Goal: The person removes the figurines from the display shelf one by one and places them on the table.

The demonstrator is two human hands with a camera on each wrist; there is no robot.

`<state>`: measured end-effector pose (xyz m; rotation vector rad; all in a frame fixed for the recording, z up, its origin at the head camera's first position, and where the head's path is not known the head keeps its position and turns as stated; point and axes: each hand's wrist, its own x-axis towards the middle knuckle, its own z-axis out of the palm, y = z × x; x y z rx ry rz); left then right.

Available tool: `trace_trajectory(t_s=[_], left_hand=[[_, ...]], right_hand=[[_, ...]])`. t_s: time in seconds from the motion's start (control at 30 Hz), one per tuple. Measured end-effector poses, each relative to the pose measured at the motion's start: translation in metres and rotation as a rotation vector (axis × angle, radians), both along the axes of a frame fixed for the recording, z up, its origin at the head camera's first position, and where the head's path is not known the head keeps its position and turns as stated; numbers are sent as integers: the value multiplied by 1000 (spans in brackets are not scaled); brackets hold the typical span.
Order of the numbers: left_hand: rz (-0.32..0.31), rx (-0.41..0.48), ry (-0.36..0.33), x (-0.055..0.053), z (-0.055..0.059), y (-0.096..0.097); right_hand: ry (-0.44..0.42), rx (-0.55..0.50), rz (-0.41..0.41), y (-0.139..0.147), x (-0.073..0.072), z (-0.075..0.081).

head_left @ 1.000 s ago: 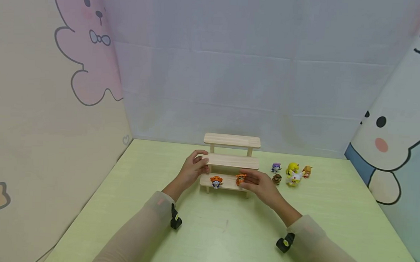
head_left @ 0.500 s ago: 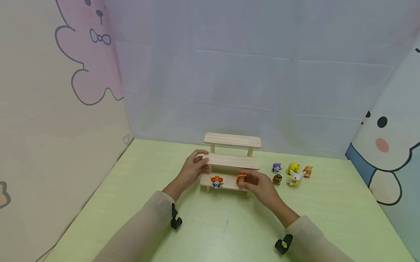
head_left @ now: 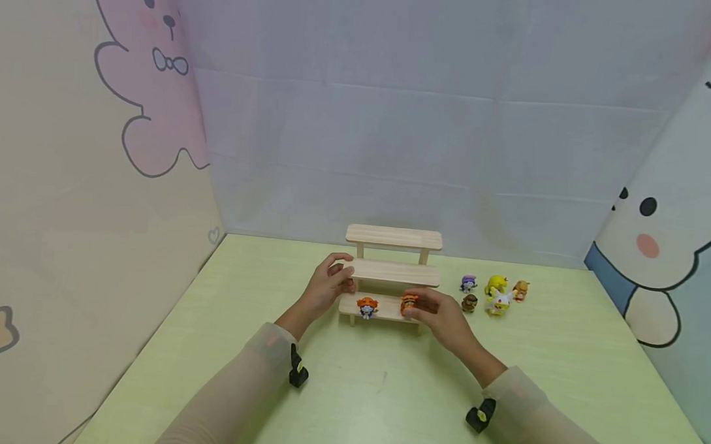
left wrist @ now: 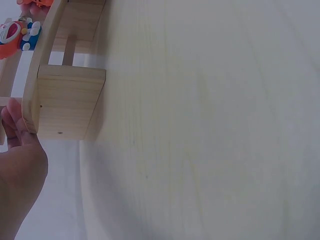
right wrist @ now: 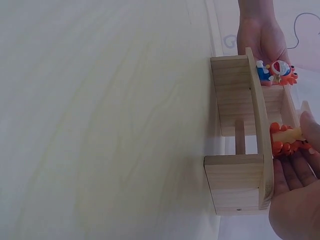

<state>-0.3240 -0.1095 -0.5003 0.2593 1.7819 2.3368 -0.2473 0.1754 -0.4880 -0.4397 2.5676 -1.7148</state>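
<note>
A three-tier wooden display shelf [head_left: 395,272] stands on the table. My left hand [head_left: 322,289] grips the left end of its middle tier, with the thumb over the board. On the lowest tier, toward the right, my right hand [head_left: 449,320] holds an orange tiger-like figurine [head_left: 408,305] between thumb and fingers. The right wrist view shows this orange figurine [right wrist: 284,137] upright at the board, the thumb on one side and the fingers on the other. Another figurine [head_left: 367,308], with an orange top and a blue-and-white body, stands on the left part of that tier.
Several small figurines stand to the right of the shelf: a purple-topped one [head_left: 467,283], a brown one [head_left: 469,304], a yellow one [head_left: 496,285], a white-and-yellow one [head_left: 498,303] and an orange-brown one [head_left: 520,291]. A pale curtain [head_left: 359,117] hangs behind the table [head_left: 361,405].
My right wrist has shifted slightly left, its fingers still on the orange figurine. The left hand, the shelf and the other figurines stay where they were.
</note>
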Motion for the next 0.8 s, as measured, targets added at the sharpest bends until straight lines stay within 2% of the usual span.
trace_trajectory(t_s=[0.37, 0.8], left_hand=[[8, 1, -4, 2, 2, 0], [6, 2, 2, 3, 1, 1]], right_hand=[[-5, 3, -20, 10, 2, 2], [9, -10, -14, 38, 6, 4]])
